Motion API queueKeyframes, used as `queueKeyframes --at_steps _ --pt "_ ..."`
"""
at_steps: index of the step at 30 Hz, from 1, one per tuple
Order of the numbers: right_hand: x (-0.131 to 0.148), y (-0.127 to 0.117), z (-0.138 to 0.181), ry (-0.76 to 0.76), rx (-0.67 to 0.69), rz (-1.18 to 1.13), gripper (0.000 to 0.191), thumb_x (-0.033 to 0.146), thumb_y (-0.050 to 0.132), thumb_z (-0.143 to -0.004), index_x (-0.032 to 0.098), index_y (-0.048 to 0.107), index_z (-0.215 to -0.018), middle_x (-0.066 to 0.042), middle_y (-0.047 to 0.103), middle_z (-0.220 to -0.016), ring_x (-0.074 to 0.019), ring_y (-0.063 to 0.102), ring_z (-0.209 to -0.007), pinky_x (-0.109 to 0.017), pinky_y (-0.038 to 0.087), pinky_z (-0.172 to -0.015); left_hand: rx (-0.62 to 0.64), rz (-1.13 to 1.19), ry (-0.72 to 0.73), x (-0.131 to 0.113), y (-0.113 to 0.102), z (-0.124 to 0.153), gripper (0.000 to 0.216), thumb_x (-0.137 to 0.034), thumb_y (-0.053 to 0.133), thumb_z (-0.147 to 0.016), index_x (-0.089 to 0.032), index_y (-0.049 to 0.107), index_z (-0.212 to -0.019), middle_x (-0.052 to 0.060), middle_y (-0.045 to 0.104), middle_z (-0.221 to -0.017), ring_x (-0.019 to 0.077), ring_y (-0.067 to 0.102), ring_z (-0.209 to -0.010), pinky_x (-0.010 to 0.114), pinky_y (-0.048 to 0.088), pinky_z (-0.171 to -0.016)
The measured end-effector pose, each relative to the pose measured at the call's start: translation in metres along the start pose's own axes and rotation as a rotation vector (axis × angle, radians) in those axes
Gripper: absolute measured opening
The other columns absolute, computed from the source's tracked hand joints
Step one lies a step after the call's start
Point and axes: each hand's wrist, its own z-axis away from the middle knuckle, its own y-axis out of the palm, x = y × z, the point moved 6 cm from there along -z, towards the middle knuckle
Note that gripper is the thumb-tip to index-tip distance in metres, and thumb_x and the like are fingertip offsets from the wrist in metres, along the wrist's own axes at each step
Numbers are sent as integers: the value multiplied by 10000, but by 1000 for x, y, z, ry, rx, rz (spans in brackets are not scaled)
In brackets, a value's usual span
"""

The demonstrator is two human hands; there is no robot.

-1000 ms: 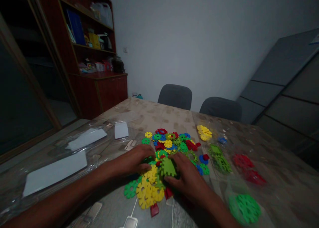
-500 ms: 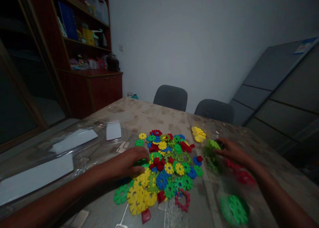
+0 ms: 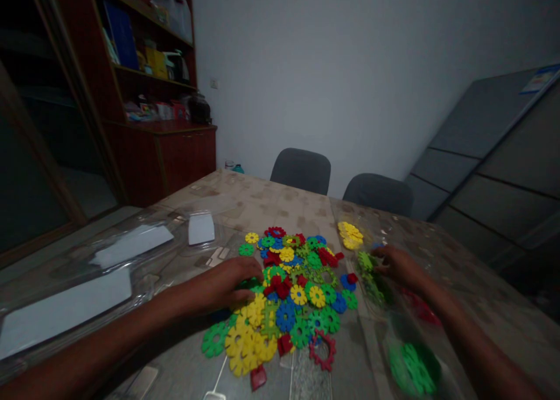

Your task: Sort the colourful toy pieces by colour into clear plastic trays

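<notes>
Centrally, the pile (image 3: 298,295) of red, yellow, blue and green pieces lay loose on the table (image 3: 280,196). Its colours were mixed, except at the near left, where yellow discs (image 3: 242,344) overlapped in a cluster. The left hand (image 3: 230,280) was at the pile's left edge, thumb and fingers curved apart; green showed in the gap, but whether that piece was gripped could not be determined. The right hand (image 3: 400,266) was right of the pile, beside the light-green pieces (image 3: 365,263), thumb and fingers slightly parted, no piece visible between them.

Single-colour groups occupied the right side: yellow pieces (image 3: 350,235) behind, light-green next, red pieces (image 3: 424,308) partly hidden by the right forearm, and green pieces (image 3: 411,368) nearest the camera. By judgement, separation by colour was only partial: four groups were formed, while most visible pieces were in the pile. A blue group could not be confirmed.

Farther left, white sheets (image 3: 65,312) lay in clear plastic. Beyond the table stood chairs (image 3: 301,169).
</notes>
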Motion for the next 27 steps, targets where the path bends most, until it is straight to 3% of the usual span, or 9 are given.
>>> queueKeyframes --at_steps 3,6,10,13,15,18,20,24,27 --pt "7 -5 2 6 -22 7 242 97 616 -772 143 757 -964 -167 758 -1001 -250 714 -782 -341 531 -755 -18 10 28 0 0 1 247 -225 636 -926 -226 632 -1173 92 645 -1228 269 602 -1131 405 456 -1012" --pt "34 -12 14 -23 -41 -27 273 139 564 -840 167 748 -1039 -160 760 -1040 -262 716 -834 -373 535 -796 0 29 28 -7 -4 1 284 -181 656 -898 -227 634 -1178 97 631 -1270 271 586 -1173 413 442 -1038" --pt "105 -2 51 -148 6 -139 316 274 532 -937 235 703 -1200 -101 752 -1130 -245 712 -938 -366 540 -847 73 -43 -130 -6 -16 7 408 -153 777 -788 -244 651 -1165 99 583 -1361 316 539 -1256 471 416 -1069" --pt "160 23 86 -279 120 -279 284 218 601 -890 241 709 -1152 -92 745 -1147 -263 695 -1022 -398 524 -903 108 -106 -225 -2 -24 17 576 -169 856 -719 -283 622 -1232 101 514 -1447 340 493 -1311 501 409 -1073" --pt "181 42 101 -296 170 -293 344 182 669 -832 249 697 -1167 -87 722 -1182 -270 682 -1053 -396 517 -912 124 -130 -238 -1 -26 21 695 -173 886 -679 -311 588 -1291 92 498 -1459 341 483 -1319 498 410 -1073" --pt "193 63 108 -255 188 -256 510 143 738 -744 254 663 -1236 -103 671 -1267 -293 658 -1103 -399 504 -928 162 -132 -235 -5 -17 21 820 -161 901 -635 -301 542 -1359 95 497 -1443 334 511 -1278 471 428 -1062" --pt "194 73 106 -228 187 -254 520 101 714 -735 241 654 -1232 -115 655 -1287 -298 641 -1129 -396 488 -945 161 -118 -209 -11 -7 16 784 -158 875 -663 -271 543 -1365 102 507 -1419 325 523 -1256 459 427 -1068" --pt "193 77 97 -217 149 -360 404 56 658 -719 218 638 -1089 -82 680 -1146 -255 642 -1027 -344 471 -866 145 -69 -125 -22 7 6 656 -152 802 -769 -264 557 -1367 112 499 -1442 312 500 -1298 448 385 -1120" --pt "186 64 91 -208 136 -442 196 72 611 -740 221 574 -863 -19 677 -904 -204 621 -821 -286 432 -706 142 -55 -123 -23 -2 6 591 -153 772 -805 -283 565 -1343 102 543 -1397 299 534 -1259 438 409 -1091"
